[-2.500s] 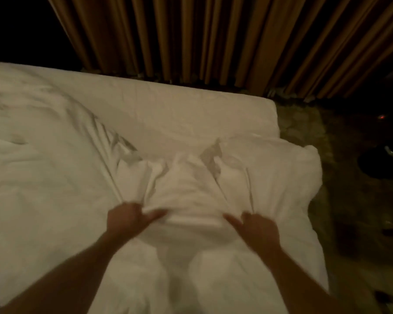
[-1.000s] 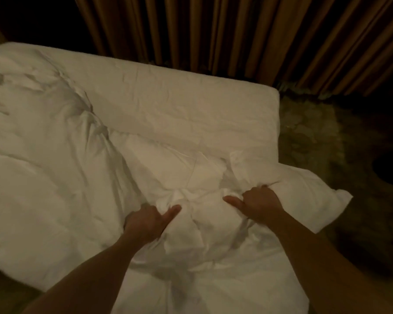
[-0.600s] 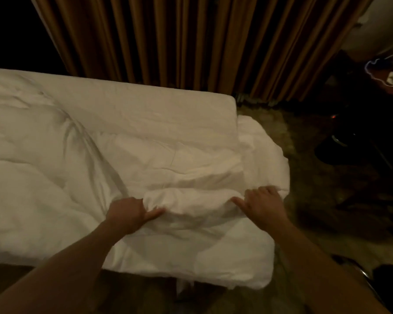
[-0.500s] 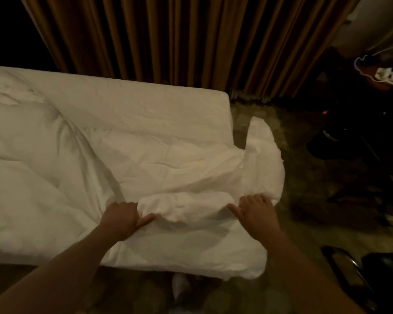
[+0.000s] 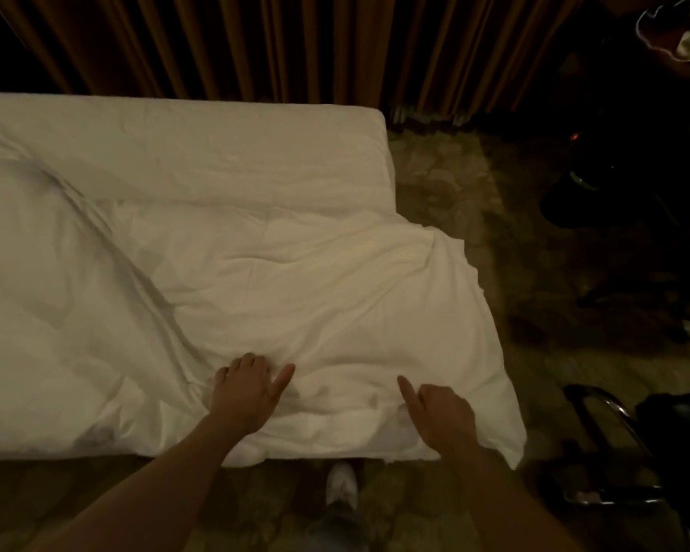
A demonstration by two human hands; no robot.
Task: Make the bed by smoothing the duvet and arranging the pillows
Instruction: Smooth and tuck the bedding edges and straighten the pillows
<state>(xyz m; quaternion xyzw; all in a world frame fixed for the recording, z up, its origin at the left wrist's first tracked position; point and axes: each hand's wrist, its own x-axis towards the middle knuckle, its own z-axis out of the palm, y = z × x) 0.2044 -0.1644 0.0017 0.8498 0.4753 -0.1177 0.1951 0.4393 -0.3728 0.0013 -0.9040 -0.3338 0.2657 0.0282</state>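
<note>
the bed [image 5: 224,153] runs away from both hands to the brown curtain [image 5: 295,45], its bare sheet showing beyond the duvet [image 5: 315,280]. half a second ago the duvet was bunched into a raised roll between the hands; now that roll has gone and the white cover lies spread, its corner hanging off the bed's end to the right of the right hand, with one long crease left running up and away from the left hand. the left hand [image 5: 246,394], which had gripped a fold, now lies flat on the duvet, fingers straight, thumb out. the right hand [image 5: 441,412] has let go too; its grip holds nothing, thumb extended, fingers loosely bent on the cloth. a pale shoe [image 5: 341,484] shows on the floor between the forearms.
</note>
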